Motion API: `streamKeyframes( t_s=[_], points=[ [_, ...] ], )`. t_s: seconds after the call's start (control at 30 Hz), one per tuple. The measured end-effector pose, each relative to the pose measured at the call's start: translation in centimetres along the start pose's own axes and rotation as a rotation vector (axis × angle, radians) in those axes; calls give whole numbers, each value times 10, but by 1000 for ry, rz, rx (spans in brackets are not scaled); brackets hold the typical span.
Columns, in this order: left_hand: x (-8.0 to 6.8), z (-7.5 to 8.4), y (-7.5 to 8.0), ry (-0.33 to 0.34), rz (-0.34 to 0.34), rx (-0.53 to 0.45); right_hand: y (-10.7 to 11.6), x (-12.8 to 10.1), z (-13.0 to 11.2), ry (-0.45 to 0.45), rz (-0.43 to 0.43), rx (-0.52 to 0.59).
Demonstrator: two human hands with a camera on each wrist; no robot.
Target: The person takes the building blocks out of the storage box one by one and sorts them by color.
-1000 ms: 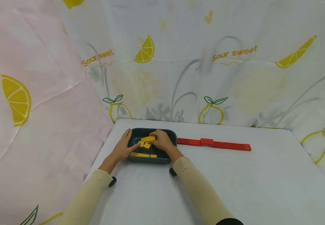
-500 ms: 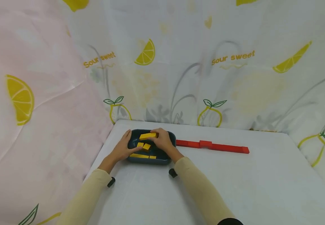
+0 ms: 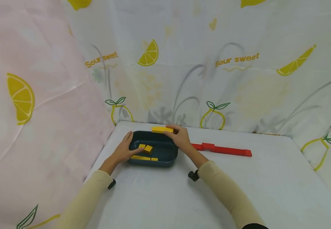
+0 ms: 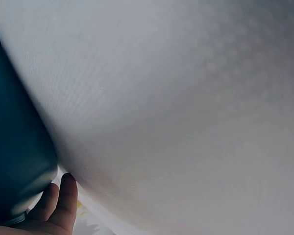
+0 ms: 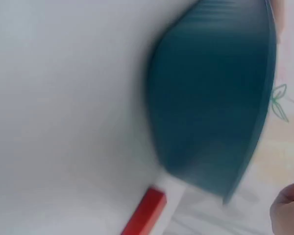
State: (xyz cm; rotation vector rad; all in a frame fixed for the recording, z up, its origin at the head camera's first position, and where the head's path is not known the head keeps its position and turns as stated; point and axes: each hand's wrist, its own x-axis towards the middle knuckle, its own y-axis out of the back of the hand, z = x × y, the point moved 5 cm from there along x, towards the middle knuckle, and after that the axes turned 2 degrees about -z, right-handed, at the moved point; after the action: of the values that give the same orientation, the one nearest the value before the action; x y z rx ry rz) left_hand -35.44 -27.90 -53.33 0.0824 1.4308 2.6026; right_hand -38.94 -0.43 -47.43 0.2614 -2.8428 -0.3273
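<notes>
A dark teal tray stands at the back left of the white table. My left hand grips its left end, thumb over the inside and fingers along the outer wall. Between thumb and fingers my right hand pinches a long yellow block, raised over the tray's far rim. Two short yellow blocks lie in the tray near my left thumb. Along the near wall are a long yellow block and a short one. The right wrist view shows the tray's outer wall and part of my hand.
Right of the tray, a row of red blocks stretches across the table, one block standing higher than the others. My right forearm crosses in front of its left end. A lemon-print cloth hangs behind the table.
My right hand has lifted the long yellow block from among the others in the tray and carried it up and right to the far rim. The left hand stays on the tray.
</notes>
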Motion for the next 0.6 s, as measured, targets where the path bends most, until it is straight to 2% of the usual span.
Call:
streamKeyframes(
  t_s=[0.17, 0.37, 0.5, 0.6],
  points=[
    [0, -1, 0, -10, 11, 3, 40, -14, 7, -107, 39, 41],
    [-1, 1, 0, -9, 12, -4, 86, -41, 27, -226, 3, 9],
    [-1, 2, 2, -5, -2, -6, 105, -59, 40, -307, -17, -48],
    [-2, 2, 2, -6, -9, -5, 109, -70, 50, -338, -49, -80]
  ],
)
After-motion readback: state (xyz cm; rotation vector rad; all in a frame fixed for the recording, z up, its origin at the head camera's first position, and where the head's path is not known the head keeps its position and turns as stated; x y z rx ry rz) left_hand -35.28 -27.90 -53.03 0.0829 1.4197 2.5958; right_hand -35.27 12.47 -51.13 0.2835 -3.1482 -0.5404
